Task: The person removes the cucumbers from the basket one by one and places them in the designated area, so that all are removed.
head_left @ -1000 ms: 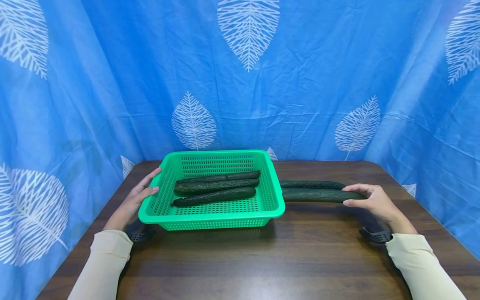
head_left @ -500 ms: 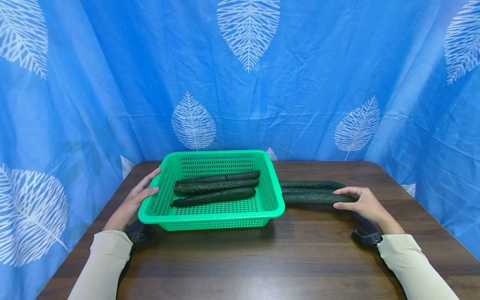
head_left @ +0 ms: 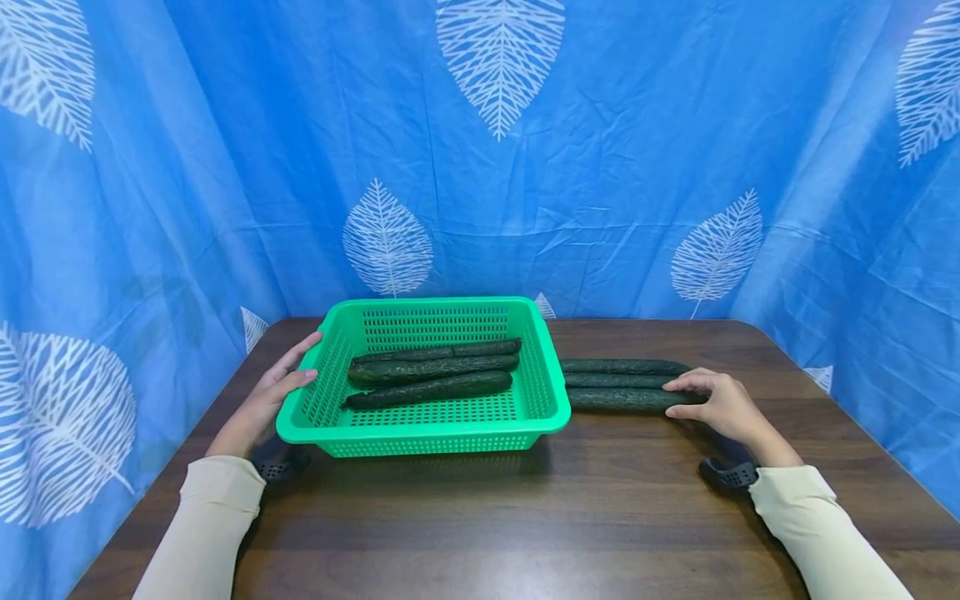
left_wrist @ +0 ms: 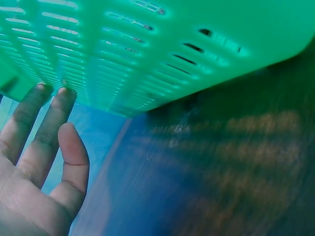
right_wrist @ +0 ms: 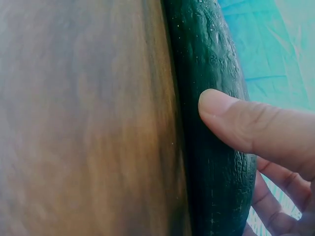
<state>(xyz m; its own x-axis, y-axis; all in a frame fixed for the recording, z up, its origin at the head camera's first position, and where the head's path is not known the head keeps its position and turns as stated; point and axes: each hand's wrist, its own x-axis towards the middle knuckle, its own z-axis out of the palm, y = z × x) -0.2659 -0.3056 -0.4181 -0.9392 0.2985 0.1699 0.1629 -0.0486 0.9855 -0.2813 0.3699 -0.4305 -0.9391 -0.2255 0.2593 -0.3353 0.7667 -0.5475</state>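
A green plastic basket (head_left: 427, 433) stands left of centre on the table, with three dark green cucumbers (head_left: 435, 390) lying crosswise inside. My left hand (head_left: 266, 400) touches its left side, and the left wrist view shows mostly straight fingers against the slotted wall (left_wrist: 93, 64). Right of the basket, three more cucumbers lie side by side, their left ends hidden by its rim. My right hand (head_left: 723, 404) grips the right end of the front cucumber (head_left: 622, 400). In the right wrist view the thumb presses this cucumber (right_wrist: 211, 162), and other fingers are on its far side.
The brown wooden table (head_left: 510, 517) extends in front of the basket and between both forearms. A blue curtain (head_left: 615, 183) with white leaf prints hangs behind the table and at both sides. A black band (head_left: 731, 475) is on each wrist.
My right hand has shifted left and slightly nearer to me, its grip moving with the front cucumber. A middle cucumber now shows between the front and back ones. The left hand and basket stay put.
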